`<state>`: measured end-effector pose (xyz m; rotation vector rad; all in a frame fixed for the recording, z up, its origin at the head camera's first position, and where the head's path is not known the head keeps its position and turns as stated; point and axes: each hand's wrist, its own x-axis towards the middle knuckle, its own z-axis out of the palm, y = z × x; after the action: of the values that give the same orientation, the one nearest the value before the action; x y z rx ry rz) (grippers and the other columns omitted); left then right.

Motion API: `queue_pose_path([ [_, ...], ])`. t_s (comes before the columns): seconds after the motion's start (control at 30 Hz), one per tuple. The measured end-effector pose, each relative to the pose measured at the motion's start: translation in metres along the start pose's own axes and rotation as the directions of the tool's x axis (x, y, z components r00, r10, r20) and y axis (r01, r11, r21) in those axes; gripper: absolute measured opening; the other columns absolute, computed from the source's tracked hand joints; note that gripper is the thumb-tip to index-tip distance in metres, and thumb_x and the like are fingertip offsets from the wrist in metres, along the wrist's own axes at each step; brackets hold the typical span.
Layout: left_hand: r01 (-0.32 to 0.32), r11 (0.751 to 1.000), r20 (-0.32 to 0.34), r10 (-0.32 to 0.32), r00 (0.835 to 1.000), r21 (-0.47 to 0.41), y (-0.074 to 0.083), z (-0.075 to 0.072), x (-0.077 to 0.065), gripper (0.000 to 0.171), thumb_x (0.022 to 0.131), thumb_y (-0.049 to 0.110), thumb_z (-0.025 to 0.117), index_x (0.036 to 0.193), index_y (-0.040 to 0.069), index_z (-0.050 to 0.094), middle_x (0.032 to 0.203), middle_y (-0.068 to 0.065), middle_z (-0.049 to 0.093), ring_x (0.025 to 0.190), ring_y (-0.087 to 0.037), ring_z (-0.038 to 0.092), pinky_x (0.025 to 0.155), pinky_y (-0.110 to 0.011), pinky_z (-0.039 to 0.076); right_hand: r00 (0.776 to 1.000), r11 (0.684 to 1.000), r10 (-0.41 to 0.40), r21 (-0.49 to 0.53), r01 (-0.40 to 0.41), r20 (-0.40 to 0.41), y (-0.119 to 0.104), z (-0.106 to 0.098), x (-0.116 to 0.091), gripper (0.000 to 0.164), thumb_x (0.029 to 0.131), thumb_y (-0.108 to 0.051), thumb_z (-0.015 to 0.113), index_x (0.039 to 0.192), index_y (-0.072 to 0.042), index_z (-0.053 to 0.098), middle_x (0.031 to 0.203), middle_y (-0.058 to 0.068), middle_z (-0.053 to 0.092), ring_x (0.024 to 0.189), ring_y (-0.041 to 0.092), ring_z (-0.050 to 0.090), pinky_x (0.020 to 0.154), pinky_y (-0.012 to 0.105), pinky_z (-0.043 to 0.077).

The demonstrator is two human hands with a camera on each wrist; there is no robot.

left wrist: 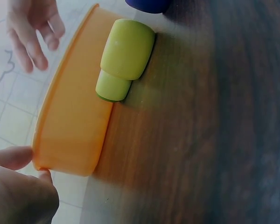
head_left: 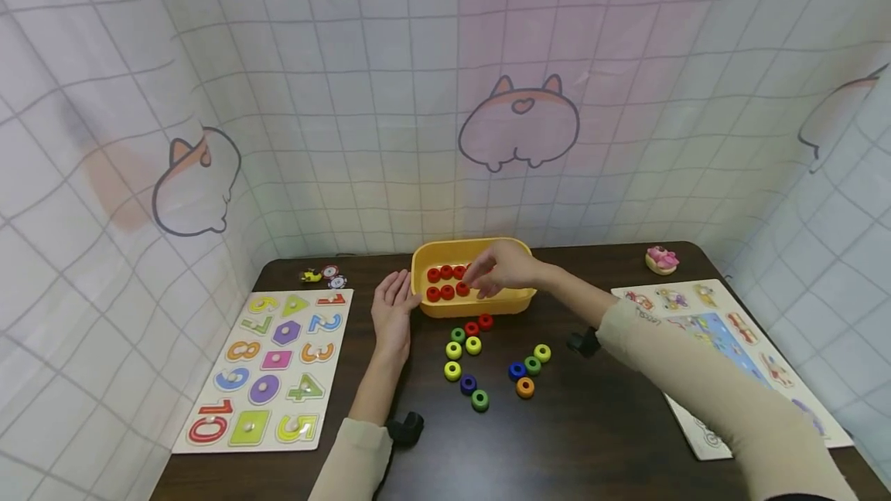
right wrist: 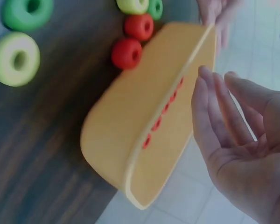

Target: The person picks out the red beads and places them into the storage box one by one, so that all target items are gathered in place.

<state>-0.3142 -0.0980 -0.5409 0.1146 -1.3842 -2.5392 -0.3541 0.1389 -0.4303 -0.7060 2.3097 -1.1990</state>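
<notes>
A yellow tray (head_left: 418, 255) at the back of the table holds several red ring-shaped beads (head_left: 447, 292) in rows. My left hand (head_left: 393, 315) lies along the tray's left side, fingers extended, with its thumb at the rim. In the left wrist view, the left hand (left wrist: 23, 191) touches the corner of the tray (left wrist: 74, 116). Over the tray's right half hovers my right hand (head_left: 503, 267), loosely bent. Nothing shows between the thumb and fingers of the right hand (right wrist: 238, 126) in the right wrist view. Two red beads (right wrist: 127, 53) sit outside, by the tray's front wall.
Green, yellow, blue and orange beads (head_left: 525, 387) lie scattered before the tray. A number puzzle board (head_left: 237, 331) lies on the left, a picture puzzle board (head_left: 717, 292) on the right. Small toys (head_left: 311, 275) and a pink-topped toy (head_left: 661, 260) stand at the back. A patterned curtain (head_left: 376, 99) hangs behind.
</notes>
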Motion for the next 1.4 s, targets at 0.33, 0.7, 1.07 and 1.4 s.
queue_pose_path([
  [0.33, 0.020, 1.000, -0.011, -0.020, 1.000, 0.021, 0.001, 0.000, 0.000, 0.062, 0.084, -0.021, 0.058, 0.138, 0.005, 0.040, 0.146, -0.018, 0.044, 0.134, -0.023, 0.046, 0.109, -0.032, 0.041, 0.993, 0.996, -0.022, -0.086, 0.032, 0.116, 0.010, 0.040, -0.029, 0.026, 0.093, 0.003, 0.060, 0.115, -0.004, 0.072, 0.117, 0.017, 0.068, 0.083, 0.032, 0.072, 0.072, 0.044, 0.061],
  [0.7, 0.063, 0.998, 0.027, -0.064, 0.998, 0.028, 0.015, 0.005, -0.006, 0.065, 0.085, -0.019, 0.058, 0.142, 0.003, 0.035, 0.148, -0.018, 0.041, 0.140, -0.028, 0.038, 0.114, -0.039, 0.033, 0.996, 0.987, 0.020, -0.158, -0.007, 0.085, 0.035, 0.062, -0.033, 0.023, 0.090, 0.003, 0.064, 0.109, -0.005, 0.073, 0.098, 0.010, 0.073, 0.072, 0.028, 0.071, 0.061, 0.036, 0.061],
  [1.07, 0.048, 0.999, 0.043, -0.049, 0.998, 0.024, 0.018, 0.006, -0.008, 0.065, 0.084, -0.022, 0.056, 0.142, -0.001, 0.034, 0.150, -0.024, 0.036, 0.141, -0.033, 0.035, 0.114, -0.046, 0.032, 0.984, 0.996, 0.087, -0.023, -0.085, 0.153, 0.012, 0.032, -0.032, 0.018, 0.088, 0.003, 0.066, 0.103, -0.004, 0.074, 0.096, 0.013, 0.073, 0.072, 0.035, 0.072, 0.066, 0.049, 0.060],
  [1.4, 0.044, 0.999, 0.051, -0.044, 0.998, 0.002, 0.019, 0.006, -0.010, 0.066, 0.084, -0.022, 0.056, 0.141, 0.000, 0.034, 0.148, -0.021, 0.038, 0.141, -0.033, 0.035, 0.115, -0.048, 0.031, 0.982, 0.987, 0.156, 0.018, -0.159, 0.108, -0.007, -0.028, 0.013, 0.026, 0.091, 0.007, 0.060, 0.115, 0.002, 0.068, 0.106, 0.018, 0.071, 0.084, 0.038, 0.071, 0.075, 0.048, 0.060],
])
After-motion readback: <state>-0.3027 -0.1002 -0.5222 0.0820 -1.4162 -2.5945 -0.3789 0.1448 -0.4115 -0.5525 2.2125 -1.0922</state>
